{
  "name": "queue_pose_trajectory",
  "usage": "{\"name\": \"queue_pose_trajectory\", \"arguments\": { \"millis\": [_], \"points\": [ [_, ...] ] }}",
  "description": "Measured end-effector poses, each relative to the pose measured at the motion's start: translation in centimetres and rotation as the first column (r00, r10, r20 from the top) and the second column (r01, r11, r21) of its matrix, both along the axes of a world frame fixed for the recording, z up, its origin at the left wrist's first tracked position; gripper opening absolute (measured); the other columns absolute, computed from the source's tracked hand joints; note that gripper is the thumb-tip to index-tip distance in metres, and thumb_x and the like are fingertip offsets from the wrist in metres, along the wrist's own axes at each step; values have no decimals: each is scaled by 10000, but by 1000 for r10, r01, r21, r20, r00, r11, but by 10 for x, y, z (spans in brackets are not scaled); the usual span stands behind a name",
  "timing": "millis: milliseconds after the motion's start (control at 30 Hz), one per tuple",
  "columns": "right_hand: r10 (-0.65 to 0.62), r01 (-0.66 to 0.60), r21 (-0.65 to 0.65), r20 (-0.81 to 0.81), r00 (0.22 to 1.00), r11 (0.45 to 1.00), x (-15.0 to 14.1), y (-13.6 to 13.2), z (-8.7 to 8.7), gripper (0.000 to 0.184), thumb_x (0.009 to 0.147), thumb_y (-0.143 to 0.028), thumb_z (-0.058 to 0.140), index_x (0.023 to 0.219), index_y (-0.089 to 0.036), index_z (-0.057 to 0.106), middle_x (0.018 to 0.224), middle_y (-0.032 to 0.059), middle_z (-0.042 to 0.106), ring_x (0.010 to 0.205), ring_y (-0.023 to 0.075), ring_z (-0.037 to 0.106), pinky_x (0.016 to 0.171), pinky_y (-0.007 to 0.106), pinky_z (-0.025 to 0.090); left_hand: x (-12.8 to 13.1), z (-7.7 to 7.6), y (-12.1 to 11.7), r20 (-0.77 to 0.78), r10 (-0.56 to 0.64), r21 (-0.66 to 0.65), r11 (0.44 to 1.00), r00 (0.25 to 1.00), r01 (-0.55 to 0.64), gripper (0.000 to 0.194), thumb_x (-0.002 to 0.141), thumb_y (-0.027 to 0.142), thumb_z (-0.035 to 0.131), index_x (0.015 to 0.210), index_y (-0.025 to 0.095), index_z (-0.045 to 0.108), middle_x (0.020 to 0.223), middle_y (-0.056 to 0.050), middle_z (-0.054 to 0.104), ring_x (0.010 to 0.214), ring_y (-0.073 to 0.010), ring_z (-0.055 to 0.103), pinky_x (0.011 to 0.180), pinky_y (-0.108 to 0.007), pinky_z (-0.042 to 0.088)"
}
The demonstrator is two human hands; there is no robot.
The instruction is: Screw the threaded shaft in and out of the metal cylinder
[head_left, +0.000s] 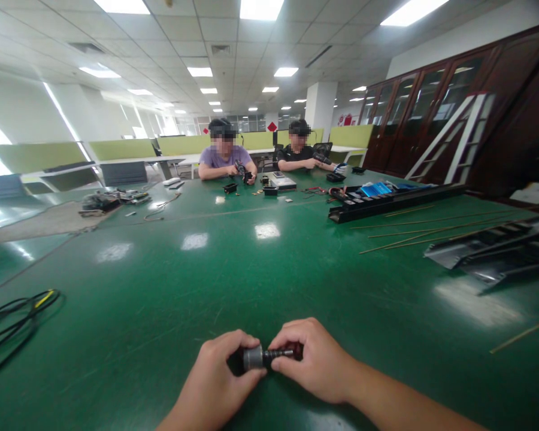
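A small metal part [259, 357], a grey cylinder with a thin dark threaded shaft, is held between both hands just above the green table [233, 281] near its front edge. My left hand [220, 383] wraps its fingers around the grey cylinder end. My right hand [312, 359] pinches the dark shaft end, where a bit of dark red shows. Much of the part is hidden by my fingers.
Black cables [15, 320] lie at the left. Black trays [494, 251] and thin rods [422, 233] sit at the right, a long black tray [386, 203] farther back. Two other people [224, 158] [300, 154] work with small parts at the far end.
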State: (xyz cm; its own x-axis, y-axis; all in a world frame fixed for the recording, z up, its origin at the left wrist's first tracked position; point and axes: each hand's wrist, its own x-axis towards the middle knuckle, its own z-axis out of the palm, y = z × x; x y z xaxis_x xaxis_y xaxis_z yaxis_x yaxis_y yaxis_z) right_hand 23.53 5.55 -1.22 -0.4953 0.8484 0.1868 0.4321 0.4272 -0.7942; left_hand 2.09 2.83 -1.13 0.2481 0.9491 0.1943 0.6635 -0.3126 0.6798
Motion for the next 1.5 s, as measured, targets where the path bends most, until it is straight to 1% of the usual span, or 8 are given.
{"name": "queue_pose_trajectory", "arguments": {
  "millis": [267,500,667,867,1000,1233,1400,1500],
  "points": [
    [-2,2,8,-7,1000,1000,0,0,0,77,742,-207,735,811,-198,769,690,-8,669,623,124,593,600,230,393,0,2,-1,4,5,1,1000,1000,-5,201,718,195,766,904,239,705,894,1,741,849,-193,704,780,-268,518],
    [3,-3,-11,-9,1000,1000,0,0,1,92,739,-201,723,818,-196,769,698,-1,678,642,137,597,607,233,406,0,2,-1,-14,7,20,1000,1000,-7,193,717,202,762,900,236,709,886,-8,742,842,-200,707,774,-273,523],
    [11,-11,-35,-9,1000,999,1,0,3,87,732,-201,717,804,-195,765,692,0,674,631,137,588,600,234,402,0,1,-2,-18,3,15,1000,1000,-3,203,715,204,768,904,241,704,889,1,738,841,-191,702,769,-265,520],
    [-46,46,-47,4,999,998,-1,0,-1,99,676,-241,780,740,-183,733,636,-18,639,601,128,554,579,231,373,1,0,-2,-1,-5,18,1000,1000,5,185,733,207,759,905,243,699,881,7,737,830,-183,701,761,-257,513],
    [-46,45,-46,-7,999,998,-1,0,-2,63,707,-234,757,738,-187,731,646,-20,646,611,123,561,587,228,373,1,0,-2,-8,-5,21,1000,1000,5,193,730,210,767,906,242,696,891,6,735,839,-184,700,764,-258,513],
    [-50,48,-45,-32,998,998,-1,0,-2,54,714,-224,752,729,-181,723,627,-28,631,589,113,546,571,220,363,0,1,-3,-13,-4,27,1000,1000,5,190,735,214,764,910,247,697,887,14,736,839,-180,703,767,-256,518],
    [-56,54,-37,-47,997,998,-1,0,-3,48,729,-227,741,738,-181,729,630,-25,630,587,113,543,564,220,359,-1,0,-2,-9,23,78,997,1000,-22,217,715,198,771,912,254,700,890,23,742,842,-176,711,767,-242,527],
    [-68,66,-38,-58,996,997,-1,0,-2,48,737,-229,734,750,-183,736,635,-20,634,590,117,548,566,222,365,-2,0,-1,-11,20,105,994,1000,-18,223,711,204,775,912,258,698,889,29,742,836,-173,713,758,-235,531]
  ]
}}
